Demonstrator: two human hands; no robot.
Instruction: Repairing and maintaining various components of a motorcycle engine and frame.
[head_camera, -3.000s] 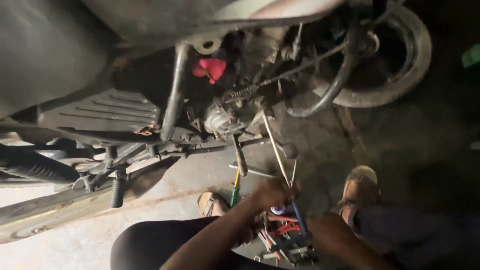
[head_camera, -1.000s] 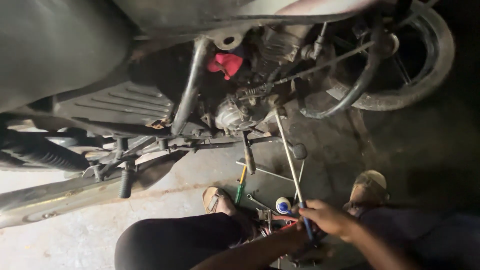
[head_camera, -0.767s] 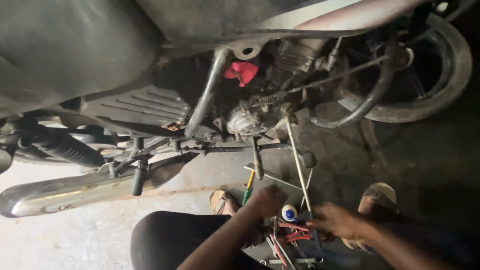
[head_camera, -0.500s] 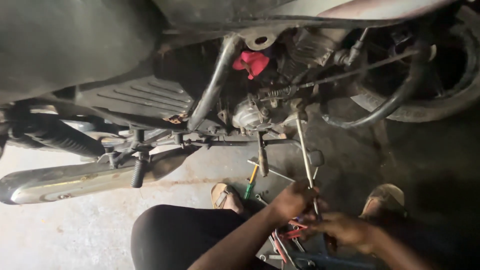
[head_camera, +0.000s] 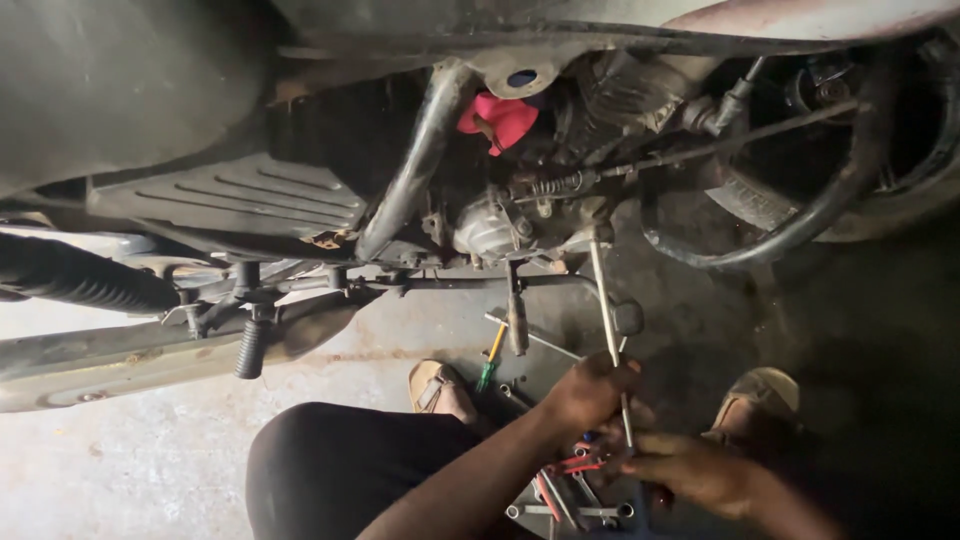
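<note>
A long thin metal rod tool (head_camera: 606, 320) runs from the motorcycle engine's underside (head_camera: 500, 225) down to my hands. My left hand (head_camera: 592, 388) is wrapped around the rod's lower part. Just below and to the right, my right hand (head_camera: 690, 472) holds the rod's bottom end. Beneath both hands lies a pile of hand tools (head_camera: 565, 490), some with red handles. A red rag (head_camera: 497, 118) is stuffed up in the frame above the engine.
The footpeg (head_camera: 250, 345) and exhaust pipe (head_camera: 120, 355) stretch to the left. The rear wheel (head_camera: 860, 170) sits top right. A yellow-green screwdriver (head_camera: 490, 358) lies on the concrete floor. My sandalled feet (head_camera: 440, 388) rest beside the tools, my knee (head_camera: 340, 470) in front.
The view has shifted, so the motorcycle sits further right and higher. My hands have come together on the rod, left hand gripping it above the right.
</note>
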